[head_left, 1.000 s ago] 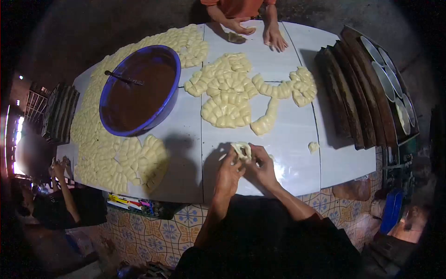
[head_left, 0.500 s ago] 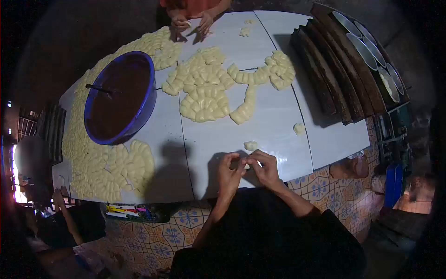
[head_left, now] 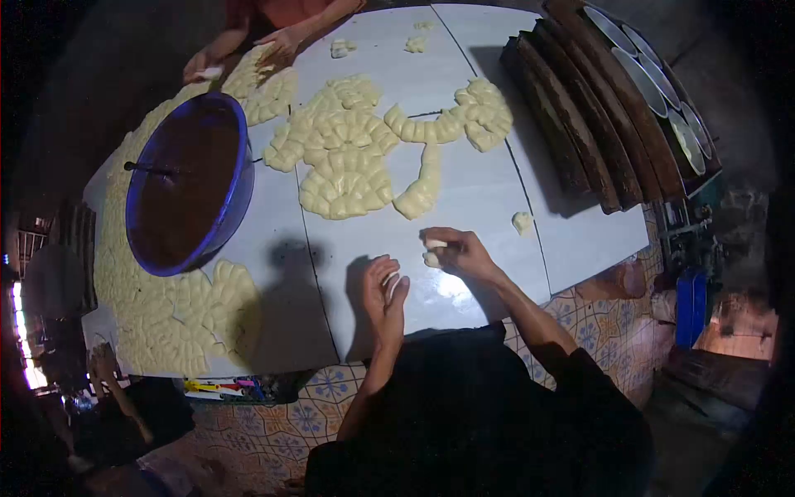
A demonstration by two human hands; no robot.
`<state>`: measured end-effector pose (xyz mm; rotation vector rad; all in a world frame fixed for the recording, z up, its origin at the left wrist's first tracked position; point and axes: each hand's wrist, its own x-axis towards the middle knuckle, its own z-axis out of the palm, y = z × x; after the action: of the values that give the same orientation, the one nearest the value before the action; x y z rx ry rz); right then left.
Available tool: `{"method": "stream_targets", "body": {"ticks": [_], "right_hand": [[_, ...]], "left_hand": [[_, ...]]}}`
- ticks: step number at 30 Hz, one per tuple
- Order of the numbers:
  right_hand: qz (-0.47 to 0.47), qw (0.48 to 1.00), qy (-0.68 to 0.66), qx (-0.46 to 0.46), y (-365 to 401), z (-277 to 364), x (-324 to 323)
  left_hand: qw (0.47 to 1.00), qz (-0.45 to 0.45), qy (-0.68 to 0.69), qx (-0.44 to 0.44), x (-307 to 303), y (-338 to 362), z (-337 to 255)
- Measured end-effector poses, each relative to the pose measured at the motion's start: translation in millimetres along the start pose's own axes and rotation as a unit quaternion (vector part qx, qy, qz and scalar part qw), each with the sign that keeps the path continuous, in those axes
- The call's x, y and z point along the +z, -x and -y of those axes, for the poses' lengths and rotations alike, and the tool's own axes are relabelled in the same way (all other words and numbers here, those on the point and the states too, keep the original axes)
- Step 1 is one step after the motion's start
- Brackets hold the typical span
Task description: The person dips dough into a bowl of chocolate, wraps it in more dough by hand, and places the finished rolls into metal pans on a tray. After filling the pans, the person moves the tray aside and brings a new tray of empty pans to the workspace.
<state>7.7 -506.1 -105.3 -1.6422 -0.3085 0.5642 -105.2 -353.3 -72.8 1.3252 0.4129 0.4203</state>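
My right hand (head_left: 468, 255) reaches out over the table, its thumb and fingers closed on a small pale piece of dough (head_left: 435, 243). A second dough piece (head_left: 431, 259) is right beneath its fingertips. To the left, my left hand (head_left: 384, 302) is raised over the tabletop with its fingers loosely curled and the thumb apart from them. Beyond both hands lies a broad patch of shaped dough pieces (head_left: 346, 195), set close together in rows. A curved strip of dough (head_left: 421, 186) runs off its right side.
A blue basin (head_left: 248, 178) of brown filling, with a dark handle in it, stands on the left among many dough pieces. Long dark trays (head_left: 571, 124) and metal tins (head_left: 642, 83) are stacked at right. Across the table, a person's hands (head_left: 281, 41) work near dough.
My hands have parted: the right moved forward with a piece of dough to the one on the table, the left drew leftward. The person opposite shifted left, and another dough lump shows there.
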Motion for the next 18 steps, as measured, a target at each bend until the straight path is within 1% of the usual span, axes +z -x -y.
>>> {"method": "stream_targets", "body": {"ticks": [2,3,4,6,8,9,10,11,12,14,15,16,17,18], "right_hand": [[0.013,0.998,-0.026,-0.048,-5,-12,-9],[-0.073,0.987,0.094,-0.107,-8,-17,-10],[-0.130,0.979,0.100,-0.117,-8,-21,-11],[-0.012,0.990,0.143,0.011,-3,-23,-15],[0.063,0.975,0.204,-0.056,-2,-18,-18],[0.010,0.978,0.198,-0.069,2,-6,-18],[-0.092,0.945,0.294,-0.106,3,-2,-24],[-0.177,0.903,0.370,-0.125,1,-19,-44],[-0.258,0.850,0.438,-0.142,2,-37,-66],[-0.342,0.761,0.551,-0.012,14,-15,-82],[-0.318,0.776,0.543,0.044,16,-25,-93],[-0.254,0.764,0.592,-0.045,17,-37,-104],[-0.244,0.825,0.508,-0.035,22,-49,-109],[-0.229,0.878,0.419,-0.029,24,-49,-104]], "left_hand": [[1.000,0.012,-0.012,-0.022,-9,-3,2],[0.998,-0.006,0.023,-0.050,-12,-3,9],[0.997,-0.013,0.034,-0.064,-14,-3,13],[0.994,-0.024,0.054,-0.088,-19,-4,21],[0.996,-0.005,0.030,-0.081,-20,-5,30],[0.996,0.014,0.015,-0.081,-20,-6,26],[0.996,0.032,0.004,-0.081,-17,-8,24],[0.997,0.019,0.017,-0.073,-17,-8,27],[0.998,0.017,0.011,-0.059,-17,-9,24],[1.000,0.007,0.008,-0.018,-23,-9,32],[1.000,0.016,0.006,-0.024,-22,-9,31],[0.999,0.025,0.005,-0.031,-21,-9,31],[0.999,0.033,0.005,-0.037,-18,-8,30],[0.997,0.061,-0.023,-0.035,-14,-8,26]]}}
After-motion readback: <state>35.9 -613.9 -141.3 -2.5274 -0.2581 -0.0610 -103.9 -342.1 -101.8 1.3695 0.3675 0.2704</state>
